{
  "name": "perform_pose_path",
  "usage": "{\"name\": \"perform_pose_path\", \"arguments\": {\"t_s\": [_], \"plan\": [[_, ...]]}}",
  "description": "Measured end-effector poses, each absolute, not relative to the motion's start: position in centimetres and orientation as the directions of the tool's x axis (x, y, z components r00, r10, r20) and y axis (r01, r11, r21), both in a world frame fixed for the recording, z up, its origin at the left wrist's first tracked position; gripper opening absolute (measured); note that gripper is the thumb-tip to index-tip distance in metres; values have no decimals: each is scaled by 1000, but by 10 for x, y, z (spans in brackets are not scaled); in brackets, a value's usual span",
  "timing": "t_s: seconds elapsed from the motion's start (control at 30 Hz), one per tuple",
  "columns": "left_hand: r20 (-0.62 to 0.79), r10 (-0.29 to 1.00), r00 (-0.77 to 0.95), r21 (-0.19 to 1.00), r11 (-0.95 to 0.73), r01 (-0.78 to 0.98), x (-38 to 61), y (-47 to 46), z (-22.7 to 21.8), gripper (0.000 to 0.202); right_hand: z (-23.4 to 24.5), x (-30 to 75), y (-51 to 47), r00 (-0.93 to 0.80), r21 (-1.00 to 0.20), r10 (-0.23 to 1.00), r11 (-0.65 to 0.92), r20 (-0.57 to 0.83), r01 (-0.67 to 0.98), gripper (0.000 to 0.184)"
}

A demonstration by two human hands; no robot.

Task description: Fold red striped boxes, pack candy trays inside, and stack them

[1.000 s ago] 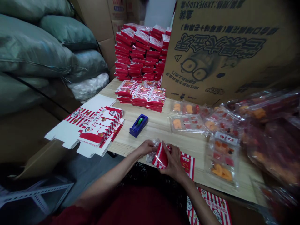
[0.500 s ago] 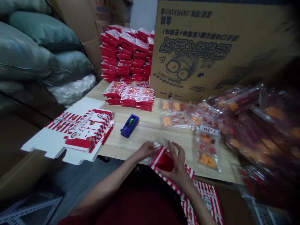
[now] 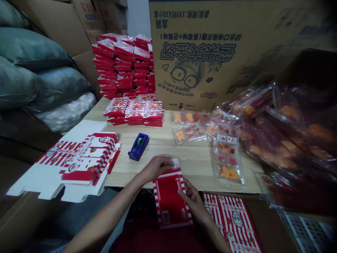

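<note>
Over the table's front edge I have a red candy box (image 3: 172, 198) with red-and-white striped borders. Its plain red face with a barcode is turned toward me. My right hand (image 3: 195, 198) grips its right side, thumb on the face and fingers around the edge. At the top end my left hand (image 3: 158, 167) has its fingers closed at the box's upper edge, where clear plastic (image 3: 175, 162) sticks out. How far the plastic reaches inside is hidden. The blue tape dispenser (image 3: 138, 147) with green tape stands beyond my left hand.
Flat striped cartons (image 3: 79, 161) lie stacked at left. Filled red boxes (image 3: 122, 66) are piled at the back, with a lower stack (image 3: 143, 112) in front. Clear candy packs (image 3: 228, 158) lie at right beside a heap (image 3: 286, 133). A large cardboard box (image 3: 195, 52) stands behind.
The box has turned from a slant to nearly straight, its red face now showing fully. My left hand has come over its top edge; my right hand has shifted to its side. The view has swung right.
</note>
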State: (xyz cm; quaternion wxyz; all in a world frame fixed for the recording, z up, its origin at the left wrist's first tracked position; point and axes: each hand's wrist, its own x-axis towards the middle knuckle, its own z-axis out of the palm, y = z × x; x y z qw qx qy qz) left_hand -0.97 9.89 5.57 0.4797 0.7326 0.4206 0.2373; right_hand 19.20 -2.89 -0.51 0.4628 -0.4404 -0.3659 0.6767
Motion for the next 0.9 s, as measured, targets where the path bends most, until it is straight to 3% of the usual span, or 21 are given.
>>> {"name": "perform_pose_path", "arguments": {"t_s": [0.17,0.37,0.47,0.5,0.57,0.63,0.67,0.7,0.77,0.83,0.9], "plan": [[-166,707,687,908,-162,386,-3,83,47,25,-20,197,-57,-176,-907,936,-342,-305,-246,65],[-307,473,826,908,-114,403,18,101,48,19,8,215,-50,-252,-955,924,-297,-288,0,61],[-337,386,859,913,-90,398,20,114,63,19,17,220,-39,-256,-966,934,-259,-250,-1,60],[-307,437,845,921,-87,379,17,115,72,22,18,221,-36,-226,-968,945,-251,-238,-29,59],[-176,677,714,939,-103,329,8,112,91,31,17,225,-31,-152,-965,962,-243,-227,-95,57],[1,911,413,946,-135,294,-4,101,104,40,15,227,-26,-113,-958,968,-242,-226,-153,57],[50,959,277,953,-129,276,-9,92,105,45,14,227,-24,-106,-954,968,-243,-227,-175,57],[49,978,201,966,-98,241,-13,83,102,51,12,226,-22,-104,-951,968,-245,-228,-189,56],[-76,969,233,993,51,111,-15,62,85,63,8,222,-19,-119,-952,967,-246,-227,-183,55],[-214,919,332,971,237,-30,-11,41,61,59,3,216,-17,-164,-958,960,-249,-225,-141,55],[-272,908,319,938,324,-124,-5,25,39,52,-5,212,-17,-184,-966,955,-249,-233,-69,57]]}}
